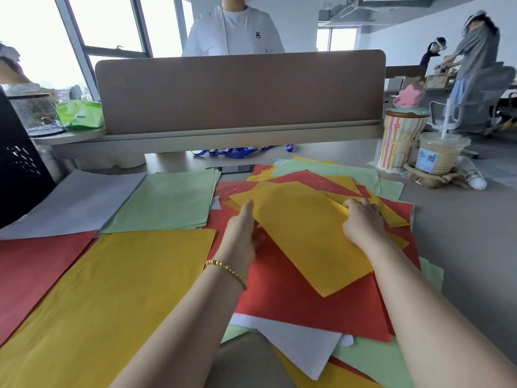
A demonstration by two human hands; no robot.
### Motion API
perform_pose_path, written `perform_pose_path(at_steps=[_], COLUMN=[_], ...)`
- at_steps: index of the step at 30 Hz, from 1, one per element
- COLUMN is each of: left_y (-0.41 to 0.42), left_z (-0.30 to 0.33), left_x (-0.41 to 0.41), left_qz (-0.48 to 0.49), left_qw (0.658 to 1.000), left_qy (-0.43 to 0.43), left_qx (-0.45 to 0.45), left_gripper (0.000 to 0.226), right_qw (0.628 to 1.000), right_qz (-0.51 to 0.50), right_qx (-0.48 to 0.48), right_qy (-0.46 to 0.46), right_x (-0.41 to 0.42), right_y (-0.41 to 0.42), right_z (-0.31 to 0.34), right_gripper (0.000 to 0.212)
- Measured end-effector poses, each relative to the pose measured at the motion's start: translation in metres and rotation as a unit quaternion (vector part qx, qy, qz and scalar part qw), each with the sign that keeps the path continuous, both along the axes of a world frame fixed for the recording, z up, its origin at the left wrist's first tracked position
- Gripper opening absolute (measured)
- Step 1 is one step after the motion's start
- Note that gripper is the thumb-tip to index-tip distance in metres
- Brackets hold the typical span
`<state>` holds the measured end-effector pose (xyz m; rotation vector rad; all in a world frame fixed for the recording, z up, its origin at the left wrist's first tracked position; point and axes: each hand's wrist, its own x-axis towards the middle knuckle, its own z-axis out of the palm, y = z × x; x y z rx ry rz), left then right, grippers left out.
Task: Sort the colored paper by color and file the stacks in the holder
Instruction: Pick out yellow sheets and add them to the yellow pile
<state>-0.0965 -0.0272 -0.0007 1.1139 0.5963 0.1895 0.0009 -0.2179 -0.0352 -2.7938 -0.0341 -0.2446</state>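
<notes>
- The surface (461, 219) is carrying 4 sorted stacks at left: grey (72, 203), green (165, 203), red (33, 270), yellow (112, 298).
- A mixed pile (307, 312) is lying at right.
- A yellow sheet (305, 236) is topping that pile.
- The left hand (243, 231) is pinching its left edge.
- The right hand (363, 222) is pressing on it; its grip I cannot tell.

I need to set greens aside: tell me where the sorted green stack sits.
In the head view, the green stack lies left of centre, between the grey stack and the mixed pile, just beyond the yellow stack.
</notes>
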Motion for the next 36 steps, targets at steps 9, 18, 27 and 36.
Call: perform_pose_path(at_steps=[9, 18, 27, 36], left_y=[0.001, 0.048, 0.04, 0.035], left_z=[-0.005, 0.0, -0.014, 0.027], left_x=[-0.001, -0.001, 0.009, -0.007], left_qz=[-0.078, -0.036, -0.007, -0.102], left_qw=[0.983, 0.995, 0.994, 0.975], left_qy=[-0.048, 0.067, 0.044, -0.109], left_qx=[0.161, 0.062, 0.101, 0.163], left_gripper=[0.019, 0.024, 0.018, 0.048], right_qw=[0.987, 0.961, 0.956, 0.93], right_qz=[0.032, 0.046, 0.082, 0.065], right_qx=[0.155, 0.271, 0.243, 0.342], right_qy=[-0.01, 0.037, 0.141, 0.12], right_x=[0.005, -0.005, -0.007, -0.015], right_y=[-0.001, -0.003, -0.005, 0.007], right_z=[0.006, 0.027, 0.038, 0.037], right_gripper=[0.036, 0.055, 0.05, 0.062])
